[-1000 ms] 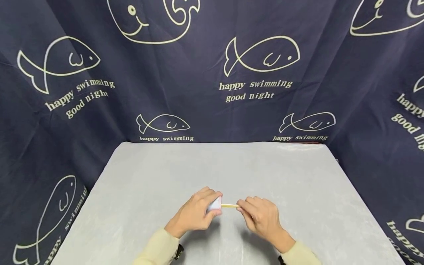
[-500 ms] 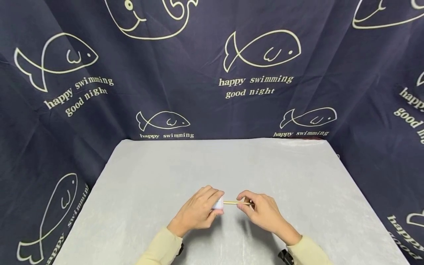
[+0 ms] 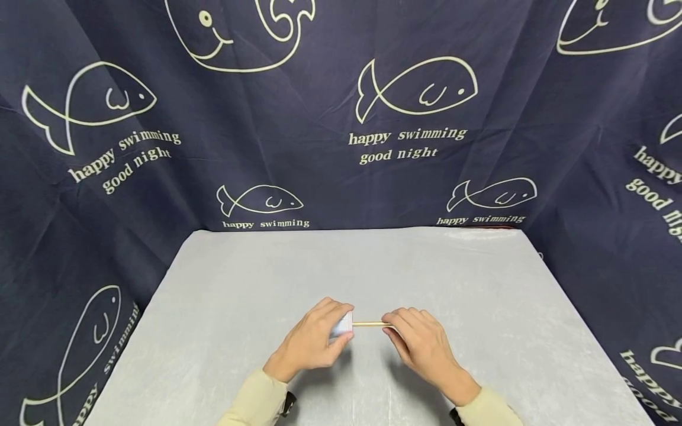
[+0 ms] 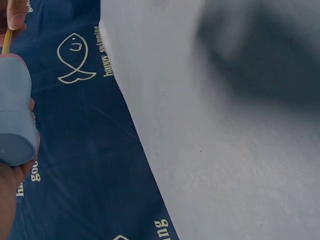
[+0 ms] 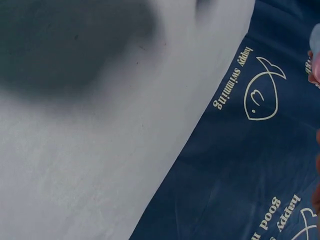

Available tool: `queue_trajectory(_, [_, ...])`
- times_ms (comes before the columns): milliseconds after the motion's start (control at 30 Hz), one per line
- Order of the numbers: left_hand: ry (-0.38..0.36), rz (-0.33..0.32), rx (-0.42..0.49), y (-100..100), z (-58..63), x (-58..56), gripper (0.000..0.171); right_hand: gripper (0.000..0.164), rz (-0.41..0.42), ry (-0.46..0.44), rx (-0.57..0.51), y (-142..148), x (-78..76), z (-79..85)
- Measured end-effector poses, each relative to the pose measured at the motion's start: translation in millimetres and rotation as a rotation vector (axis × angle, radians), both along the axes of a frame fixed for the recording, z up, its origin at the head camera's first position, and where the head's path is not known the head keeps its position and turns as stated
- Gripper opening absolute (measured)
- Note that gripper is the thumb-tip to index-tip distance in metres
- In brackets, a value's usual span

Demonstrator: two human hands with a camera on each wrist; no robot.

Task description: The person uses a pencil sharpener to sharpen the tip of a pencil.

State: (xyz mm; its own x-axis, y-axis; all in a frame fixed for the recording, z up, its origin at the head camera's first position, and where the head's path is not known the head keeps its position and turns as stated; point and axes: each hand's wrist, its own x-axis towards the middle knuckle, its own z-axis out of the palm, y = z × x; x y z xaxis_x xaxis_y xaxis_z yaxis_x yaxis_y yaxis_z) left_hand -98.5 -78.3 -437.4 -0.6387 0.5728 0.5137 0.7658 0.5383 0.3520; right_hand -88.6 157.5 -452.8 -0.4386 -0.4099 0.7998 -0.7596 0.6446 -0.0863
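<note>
My left hand (image 3: 309, 342) grips a light blue pencil sharpener (image 3: 342, 326) with a pink-edged end, held sideways over the table. From that end a yellow pencil (image 3: 367, 324) sticks out toward the right. My right hand (image 3: 428, 350) pinches the pencil's outer part between thumb and fingers. In the left wrist view, the sharpener (image 4: 15, 92) shows a narrowed waist and a wide round base, the pencil (image 4: 6, 42) entering its pink end. The pencil's tip is hidden inside. Only a sliver of the sharpener (image 5: 315, 41) appears at the right wrist view's edge.
A table under a pale grey cloth (image 3: 256, 266) lies beneath both hands. Behind it and on both sides hangs a dark blue curtain (image 3: 330, 195) printed with fish and lettering.
Half a second ago my right fingers were spread more loosely along the pencil; now they have closed and rolled over it again. The sharpener stays in my left hand, nearly in place.
</note>
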Motion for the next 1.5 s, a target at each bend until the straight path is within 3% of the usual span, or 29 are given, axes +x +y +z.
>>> queue_trajectory(233, [-0.02,-0.033,0.03,0.1,0.9,1.5,0.04,0.033,-0.056,0.142,0.04,-4.3,0.1,-1.1])
queue_trajectory(333, [0.072,-0.041,0.006,-1.4,-5.1,2.6,0.039,0.032,-0.051,0.044,0.093,-4.9,2.1,0.0])
queue_trajectory(400, [0.19,-0.042,-0.032,-1.9,-10.8,3.7,0.04,0.026,-0.01,-0.183,0.116,-4.3,4.3,2.3])
queue_trajectory(500, [0.385,-0.035,-0.105,-0.2,-19.5,5.7,0.049,0.015,0.052,-0.708,0.074,0.0,5.6,7.5])
queue_trajectory(567, [0.472,-0.038,-0.143,0.9,-24.5,7.3,0.051,0.012,0.078,-1.009,0.021,3.1,3.8,10.6])
queue_trajectory(600, [0.495,-0.041,-0.156,1.2,-26.6,8.2,0.051,0.012,0.085,-1.111,0.005,4.7,2.6,11.3])
queue_trajectory(667, [0.51,-0.041,-0.166,0.7,-31.3,9.9,0.052,0.013,0.103,-1.175,0.022,6.0,1.5,10.6])
queue_trajectory(767, [0.449,-0.028,-0.155,-3.0,-34.9,11.4,0.052,0.008,0.099,-1.034,0.061,2.1,5.0,6.6])
queue_trajectory(833, [0.352,-0.023,-0.136,-5.9,-33.3,10.8,0.051,0.006,0.065,-0.827,0.082,-1.5,8.5,0.9])
queue_trajectory(967, [0.054,-0.003,-0.082,-11.2,-22.8,8.0,0.04,0.022,0.025,-0.376,0.101,-4.8,8.2,-11.5])
queue_trajectory(1067, [-0.161,0.005,-0.038,-12.7,-13.8,4.0,0.036,0.034,-0.001,-0.13,0.116,-4.4,4.1,-17.4])
queue_trajectory(1233, [-0.441,-0.027,0.013,-11.1,1.3,-2.9,0.031,0.034,-0.065,0.094,0.148,-4.5,2.1,-17.2])
queue_trajectory(1333, [-0.569,-0.05,0.054,-8.5,6.7,-6.1,0.027,0.034,-0.089,0.214,0.128,-6.5,1.5,-11.6])
queue_trajectory(1433, [-0.652,-0.081,0.076,-6.1,8.5,-6.5,0.027,0.034,-0.083,0.325,0.082,-9.0,0.5,-3.1])
queue_trajectory(1500, [-0.647,-0.095,0.071,-5.6,8.0,-4.5,0.026,0.035,-0.067,0.344,0.072,-9.7,1.4,2.0])
